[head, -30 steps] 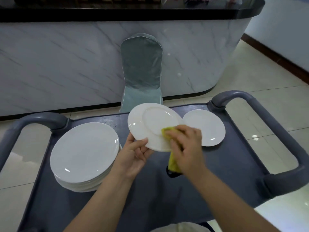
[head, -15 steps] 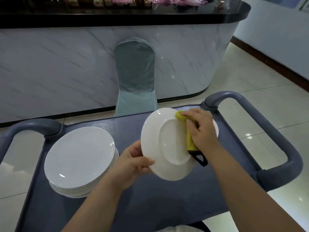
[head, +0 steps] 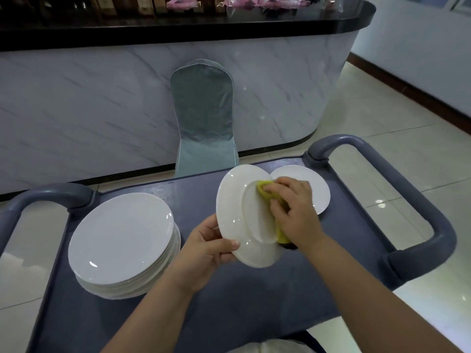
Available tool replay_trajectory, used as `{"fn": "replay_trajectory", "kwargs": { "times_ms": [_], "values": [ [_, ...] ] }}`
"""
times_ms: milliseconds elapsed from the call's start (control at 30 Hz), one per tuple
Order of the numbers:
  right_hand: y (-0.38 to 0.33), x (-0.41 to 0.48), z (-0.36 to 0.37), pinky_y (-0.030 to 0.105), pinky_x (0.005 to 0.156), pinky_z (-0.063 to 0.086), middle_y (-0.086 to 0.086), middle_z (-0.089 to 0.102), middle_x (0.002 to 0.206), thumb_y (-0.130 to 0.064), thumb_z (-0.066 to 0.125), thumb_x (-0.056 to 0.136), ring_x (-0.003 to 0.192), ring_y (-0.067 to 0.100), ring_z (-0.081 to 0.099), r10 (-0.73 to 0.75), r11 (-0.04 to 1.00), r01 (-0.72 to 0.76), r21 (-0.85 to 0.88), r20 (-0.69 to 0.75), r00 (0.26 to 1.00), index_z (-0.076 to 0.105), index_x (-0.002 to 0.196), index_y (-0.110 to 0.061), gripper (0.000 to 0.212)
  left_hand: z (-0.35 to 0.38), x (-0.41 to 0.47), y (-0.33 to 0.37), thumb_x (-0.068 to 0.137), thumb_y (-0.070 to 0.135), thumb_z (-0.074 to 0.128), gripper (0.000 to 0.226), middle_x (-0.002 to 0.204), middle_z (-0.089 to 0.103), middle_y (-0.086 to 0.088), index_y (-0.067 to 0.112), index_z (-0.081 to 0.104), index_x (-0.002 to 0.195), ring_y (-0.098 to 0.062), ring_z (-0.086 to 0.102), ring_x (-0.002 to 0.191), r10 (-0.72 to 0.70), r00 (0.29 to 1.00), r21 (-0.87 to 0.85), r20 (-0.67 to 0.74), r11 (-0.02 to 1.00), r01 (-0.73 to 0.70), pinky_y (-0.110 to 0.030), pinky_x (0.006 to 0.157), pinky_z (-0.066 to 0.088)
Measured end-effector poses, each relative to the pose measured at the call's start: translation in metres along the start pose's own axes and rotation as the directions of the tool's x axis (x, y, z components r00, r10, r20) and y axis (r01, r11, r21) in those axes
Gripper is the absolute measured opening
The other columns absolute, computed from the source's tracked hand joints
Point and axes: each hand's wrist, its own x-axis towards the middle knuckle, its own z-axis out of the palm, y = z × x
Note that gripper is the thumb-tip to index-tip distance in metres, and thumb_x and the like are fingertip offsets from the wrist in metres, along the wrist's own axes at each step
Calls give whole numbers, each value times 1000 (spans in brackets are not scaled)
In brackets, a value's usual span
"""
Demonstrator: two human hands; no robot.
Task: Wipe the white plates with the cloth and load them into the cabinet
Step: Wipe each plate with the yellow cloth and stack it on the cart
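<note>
While my left hand (head: 204,250) pinches the tilted white plate (head: 237,220) by its rim above the cart (head: 229,314), my right hand (head: 293,207) bunches the yellow cloth (head: 263,188) against its underside. Risk: hard rubbing levers it loose onto the single plate (head: 317,191) behind.

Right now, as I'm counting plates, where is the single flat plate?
Head view: the single plate lies flat at the cart's far right corner, partly hidden behind the right hand and the held plate.
</note>
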Motion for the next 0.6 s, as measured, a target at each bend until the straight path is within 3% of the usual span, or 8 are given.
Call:
{"fn": "replay_trajectory", "kwargs": {
  "times_ms": [100,233,367,433,500,600],
  "values": [
    [-21,-17,14,20,102,32,-2,57,119,-11,64,83,109,20,44,-114,991,110,82,52,992,67,113,-22,32,-3,6,4,71,-11,66,49,107,71,-17,16,71,112,-31,69,94,42,997,-28,-66,999,-44,-39,69,58],
    [1,-52,6,23,98,38,-3,59,118,-1,68,70,104,22,47,-162,982,148,119,119,980,70,107,-18,41,-7,17,11,71,-6,64,45,107,72,-16,16,71,111,-30,70,94,45,990,-10,-137,999,-47,-37,67,58],
    [41,-54,-10,17,95,37,-14,58,112,6,70,70,103,17,44,102,994,-102,28,8,995,72,104,-20,44,10,51,15,80,-5,64,40,101,74,-11,20,69,111,-25,73,88,105,976,106,-189,991,-86,-34,63,59],
    [58,-53,-21,12,93,32,-22,52,110,5,71,72,102,14,41,248,969,-247,11,-37,968,71,104,-25,45,20,79,18,85,-7,63,42,95,76,-5,28,71,105,-19,73,84,171,961,257,-216,960,-114,-33,62,59],
    [73,-51,-34,8,90,30,-22,52,107,0,72,73,100,10,38,303,952,-306,-33,-66,951,70,104,-28,42,35,111,14,85,-7,63,47,84,77,4,37,71,96,-13,72,77,268,937,481,-223,867,-134,-34,66,60],
    [88,-48,-52,12,83,33,-20,50,108,-7,71,75,101,7,36,308,943,-314,-111,-66,949,68,106,-31,39,61,157,-3,83,0,57,41,86,74,9,33,72,102,-17,70,82,400,914,821,-73,544,-173,-38,75,57]
  ]
}}
